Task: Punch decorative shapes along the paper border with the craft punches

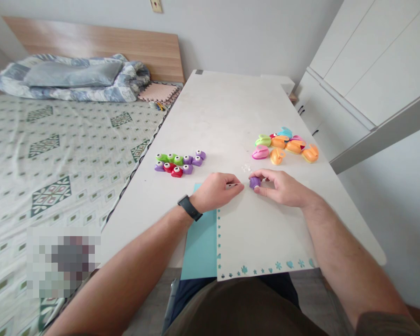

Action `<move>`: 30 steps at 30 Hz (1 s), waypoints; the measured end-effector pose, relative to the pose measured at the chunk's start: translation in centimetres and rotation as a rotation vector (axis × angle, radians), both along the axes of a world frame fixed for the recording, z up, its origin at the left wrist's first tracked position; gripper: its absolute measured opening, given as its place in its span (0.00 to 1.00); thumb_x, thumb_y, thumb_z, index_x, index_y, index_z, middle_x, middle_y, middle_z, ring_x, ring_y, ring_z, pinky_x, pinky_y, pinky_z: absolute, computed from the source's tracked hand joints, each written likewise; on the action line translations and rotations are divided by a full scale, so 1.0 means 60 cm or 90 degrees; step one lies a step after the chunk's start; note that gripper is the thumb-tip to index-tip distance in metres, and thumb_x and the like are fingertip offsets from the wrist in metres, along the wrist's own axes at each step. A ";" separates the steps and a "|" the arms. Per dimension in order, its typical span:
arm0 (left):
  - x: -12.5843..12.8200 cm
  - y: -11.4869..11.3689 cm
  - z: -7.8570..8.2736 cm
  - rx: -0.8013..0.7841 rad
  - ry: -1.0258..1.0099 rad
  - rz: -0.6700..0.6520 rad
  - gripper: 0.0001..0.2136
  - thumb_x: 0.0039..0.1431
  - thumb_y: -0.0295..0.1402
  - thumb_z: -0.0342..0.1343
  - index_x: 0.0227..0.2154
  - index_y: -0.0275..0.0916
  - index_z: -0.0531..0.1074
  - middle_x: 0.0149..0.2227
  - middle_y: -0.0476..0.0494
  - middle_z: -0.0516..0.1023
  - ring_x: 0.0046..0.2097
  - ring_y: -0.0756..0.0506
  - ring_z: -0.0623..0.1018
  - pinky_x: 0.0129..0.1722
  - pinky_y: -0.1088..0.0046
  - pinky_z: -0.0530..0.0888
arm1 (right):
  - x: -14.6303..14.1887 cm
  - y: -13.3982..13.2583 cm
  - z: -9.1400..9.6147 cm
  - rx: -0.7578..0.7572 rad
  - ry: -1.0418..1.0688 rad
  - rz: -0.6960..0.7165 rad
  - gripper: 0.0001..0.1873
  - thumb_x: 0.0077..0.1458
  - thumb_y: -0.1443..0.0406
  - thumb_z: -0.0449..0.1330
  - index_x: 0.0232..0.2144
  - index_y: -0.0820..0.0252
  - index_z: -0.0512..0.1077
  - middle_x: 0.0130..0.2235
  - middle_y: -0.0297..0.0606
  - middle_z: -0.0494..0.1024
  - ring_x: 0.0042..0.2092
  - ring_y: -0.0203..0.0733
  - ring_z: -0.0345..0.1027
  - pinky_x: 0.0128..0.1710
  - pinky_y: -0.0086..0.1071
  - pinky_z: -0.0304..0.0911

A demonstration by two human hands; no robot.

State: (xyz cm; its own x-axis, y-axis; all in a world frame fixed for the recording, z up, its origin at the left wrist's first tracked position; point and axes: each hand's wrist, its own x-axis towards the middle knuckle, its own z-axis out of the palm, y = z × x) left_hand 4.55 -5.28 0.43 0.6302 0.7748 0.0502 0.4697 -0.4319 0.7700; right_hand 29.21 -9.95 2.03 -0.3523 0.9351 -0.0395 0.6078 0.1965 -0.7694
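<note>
My right hand (282,187) grips a small purple craft punch (255,182) between thumb and fingers, at the far edge of a white sheet of paper (266,233). Closed in a pinch, my left hand (220,190) holds what looks like the paper's far edge, just left of the punch. Small flower, heart, star and leaf shapes are cut along the sheet's left and near edges. Blue paper (199,247) lies underneath and sticks out on the left. Tiny white cut-outs (246,168) are scattered just beyond the punch.
Green, red and purple punches (178,160) stand in rows on the left of the white table (231,107). Larger orange, pink, green and blue punches (280,142) cluster on the right. A bed (77,140) adjoins the left side; white cabinets (367,56) rise on the right.
</note>
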 end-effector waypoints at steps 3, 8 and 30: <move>0.000 -0.001 0.003 -0.001 0.004 0.001 0.13 0.64 0.40 0.55 0.34 0.39 0.82 0.32 0.47 0.82 0.33 0.48 0.75 0.33 0.73 0.68 | -0.001 0.000 -0.001 -0.005 -0.003 0.000 0.18 0.60 0.61 0.63 0.52 0.51 0.74 0.51 0.38 0.80 0.53 0.50 0.72 0.55 0.46 0.66; 0.001 -0.003 0.005 -0.006 0.003 0.004 0.13 0.63 0.40 0.55 0.34 0.39 0.82 0.32 0.47 0.82 0.32 0.49 0.75 0.33 0.73 0.68 | -0.004 0.001 -0.005 0.007 -0.012 -0.004 0.17 0.59 0.62 0.63 0.51 0.51 0.75 0.49 0.38 0.81 0.51 0.50 0.73 0.55 0.46 0.65; 0.001 -0.004 0.006 -0.008 -0.002 -0.008 0.13 0.64 0.40 0.55 0.32 0.38 0.81 0.31 0.47 0.81 0.32 0.49 0.74 0.32 0.74 0.68 | -0.016 0.003 -0.009 -0.005 0.027 -0.024 0.12 0.56 0.64 0.63 0.44 0.55 0.76 0.43 0.38 0.81 0.47 0.47 0.74 0.52 0.43 0.68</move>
